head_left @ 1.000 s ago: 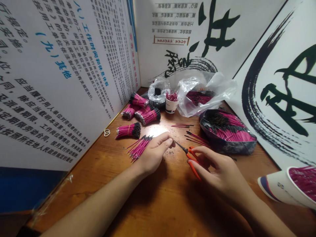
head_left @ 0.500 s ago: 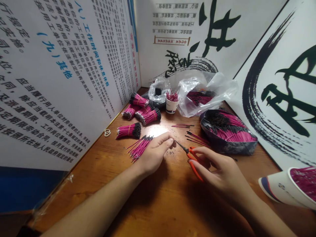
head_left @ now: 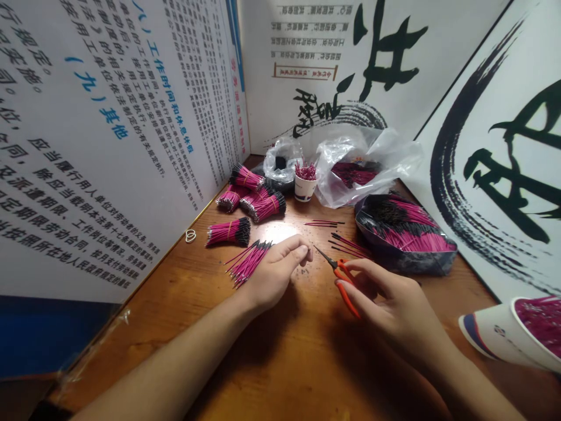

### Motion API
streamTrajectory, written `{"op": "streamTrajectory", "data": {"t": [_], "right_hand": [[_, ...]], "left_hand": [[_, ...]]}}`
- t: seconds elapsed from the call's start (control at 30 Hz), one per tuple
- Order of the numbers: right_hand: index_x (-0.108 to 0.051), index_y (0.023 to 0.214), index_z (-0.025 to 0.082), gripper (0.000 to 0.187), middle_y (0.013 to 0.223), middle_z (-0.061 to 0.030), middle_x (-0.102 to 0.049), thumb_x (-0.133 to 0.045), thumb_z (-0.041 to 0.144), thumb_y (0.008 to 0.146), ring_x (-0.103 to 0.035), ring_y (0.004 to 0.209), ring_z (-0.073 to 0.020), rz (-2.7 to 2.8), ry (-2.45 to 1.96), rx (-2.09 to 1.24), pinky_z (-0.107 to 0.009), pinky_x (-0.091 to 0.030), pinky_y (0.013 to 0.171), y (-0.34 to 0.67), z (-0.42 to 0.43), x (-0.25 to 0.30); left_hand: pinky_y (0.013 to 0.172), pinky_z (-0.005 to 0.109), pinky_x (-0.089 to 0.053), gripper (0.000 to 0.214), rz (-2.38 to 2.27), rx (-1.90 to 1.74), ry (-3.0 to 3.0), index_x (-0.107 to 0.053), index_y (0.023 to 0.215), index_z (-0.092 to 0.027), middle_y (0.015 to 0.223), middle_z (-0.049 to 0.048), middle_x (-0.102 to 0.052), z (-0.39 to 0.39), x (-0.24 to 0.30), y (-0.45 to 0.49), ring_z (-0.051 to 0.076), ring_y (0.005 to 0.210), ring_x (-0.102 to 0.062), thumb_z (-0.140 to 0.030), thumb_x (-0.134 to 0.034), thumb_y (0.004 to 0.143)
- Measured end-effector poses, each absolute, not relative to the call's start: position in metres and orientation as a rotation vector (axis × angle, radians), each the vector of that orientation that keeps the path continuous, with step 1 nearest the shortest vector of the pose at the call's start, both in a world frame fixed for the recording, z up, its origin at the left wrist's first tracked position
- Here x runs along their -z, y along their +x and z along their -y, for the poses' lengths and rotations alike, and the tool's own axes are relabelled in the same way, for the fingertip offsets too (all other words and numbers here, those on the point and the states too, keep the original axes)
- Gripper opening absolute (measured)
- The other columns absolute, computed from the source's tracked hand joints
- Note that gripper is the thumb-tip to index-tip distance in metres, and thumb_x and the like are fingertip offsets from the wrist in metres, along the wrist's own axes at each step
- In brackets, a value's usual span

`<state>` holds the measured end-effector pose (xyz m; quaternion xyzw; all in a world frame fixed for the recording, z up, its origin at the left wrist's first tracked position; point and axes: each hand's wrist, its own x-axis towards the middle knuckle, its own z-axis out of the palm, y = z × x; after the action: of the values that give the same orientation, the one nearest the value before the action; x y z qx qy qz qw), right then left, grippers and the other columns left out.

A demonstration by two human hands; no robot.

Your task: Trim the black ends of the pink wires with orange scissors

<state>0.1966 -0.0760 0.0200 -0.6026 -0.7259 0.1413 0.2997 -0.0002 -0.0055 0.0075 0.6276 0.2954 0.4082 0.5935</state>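
My left hand (head_left: 275,268) rests on the wooden table (head_left: 280,356), fingers curled in a pinch, next to a loose fan of pink wires (head_left: 248,261); what it pinches is too small to see. My right hand (head_left: 385,307) grips small orange-handled scissors (head_left: 339,273), blades pointing up-left toward the left fingertips with a small gap between them. A few single pink wires (head_left: 348,244) lie just beyond the scissors.
Banded bundles of pink wires (head_left: 228,231) (head_left: 256,199) lie at the back left. A small cup of wires (head_left: 304,181), clear plastic bags (head_left: 357,166) and an open bag of wires (head_left: 405,234) stand behind. A paper cup (head_left: 521,333) lies at right. Printed boards (head_left: 109,128) wall in the table.
The scissors in my right hand have pulled slightly back to the right, away from my left fingertips. My left hand has hardly moved.
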Motion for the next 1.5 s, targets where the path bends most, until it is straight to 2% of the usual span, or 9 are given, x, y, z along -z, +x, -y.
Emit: {"op": "streamTrajectory", "data": {"t": [0.37, 0.53, 0.63, 0.77, 1.2, 1.5], "right_hand": [[-0.065, 0.099, 0.022, 0.019, 0.068, 0.0008, -0.067, -0.058, 0.036, 0.088, -0.059, 0.056, -0.0140, 1.985, -1.620, -0.388, -0.023, -0.045, 0.052, 0.1981, 0.0750, -0.0203], [-0.064, 0.099, 0.021, 0.021, 0.074, -0.0014, -0.071, -0.057, 0.038, 0.089, -0.063, 0.059, -0.0150, 1.912, -1.638, -0.321, -0.023, -0.045, 0.052, 0.2020, 0.0728, -0.0188], [-0.066, 0.094, 0.023, 0.020, 0.066, 0.0009, -0.068, -0.060, 0.039, 0.086, -0.061, 0.054, -0.0151, 1.969, -1.694, -0.296, -0.023, -0.043, 0.049, 0.2033, 0.0718, -0.0183], [-0.065, 0.095, 0.020, 0.019, 0.071, -0.0006, -0.069, -0.057, 0.037, 0.089, -0.061, 0.058, -0.0143, 1.874, -1.608, -0.320, -0.022, -0.046, 0.053, 0.2014, 0.0733, -0.0200], [-0.065, 0.098, 0.020, 0.017, 0.065, 0.0022, -0.063, -0.059, 0.033, 0.089, -0.056, 0.054, -0.0118, 1.930, -1.544, -0.372, -0.020, -0.044, 0.051, 0.1958, 0.0795, -0.0245], [-0.064, 0.099, 0.020, 0.017, 0.065, 0.0016, -0.064, -0.058, 0.033, 0.089, -0.056, 0.055, -0.0124, 1.963, -1.567, -0.369, -0.022, -0.045, 0.052, 0.1957, 0.0799, -0.0247]], "left_hand": [[0.061, 0.025, -0.031, 0.023, -0.689, -0.933, 1.378, -0.053, 0.076, -0.015, 0.071, -0.0008, -0.048, 0.0062, -0.0071, 0.0006, 0.011, 0.064, -0.040, -0.028, -0.045, 0.094], [0.057, 0.024, -0.032, 0.023, -0.746, -0.990, 1.341, -0.056, 0.081, -0.015, 0.064, -0.0031, -0.045, 0.0050, -0.0071, 0.0009, 0.010, 0.057, -0.040, -0.030, -0.044, 0.094], [0.053, 0.023, -0.030, 0.024, -0.746, -1.003, 1.363, -0.056, 0.079, -0.015, 0.065, -0.0028, -0.048, 0.0048, -0.0063, 0.0008, 0.008, 0.053, -0.038, -0.030, -0.045, 0.094], [0.049, 0.022, -0.028, 0.027, -0.760, -0.977, 1.392, -0.057, 0.081, -0.016, 0.057, -0.0048, -0.042, 0.0061, -0.0037, 0.0003, 0.008, 0.049, -0.035, -0.033, -0.043, 0.097], [0.050, 0.020, -0.032, 0.016, -0.730, -1.074, 1.475, -0.055, 0.091, -0.018, 0.079, -0.0008, -0.057, 0.0095, 0.0000, 0.0032, 0.005, 0.053, -0.039, -0.033, -0.050, 0.096], [0.051, 0.019, -0.040, 0.012, -0.756, -1.085, 1.463, -0.055, 0.092, -0.018, 0.079, -0.0017, -0.054, 0.0103, 0.0011, 0.0038, 0.006, 0.057, -0.046, -0.030, -0.055, 0.093]]}}
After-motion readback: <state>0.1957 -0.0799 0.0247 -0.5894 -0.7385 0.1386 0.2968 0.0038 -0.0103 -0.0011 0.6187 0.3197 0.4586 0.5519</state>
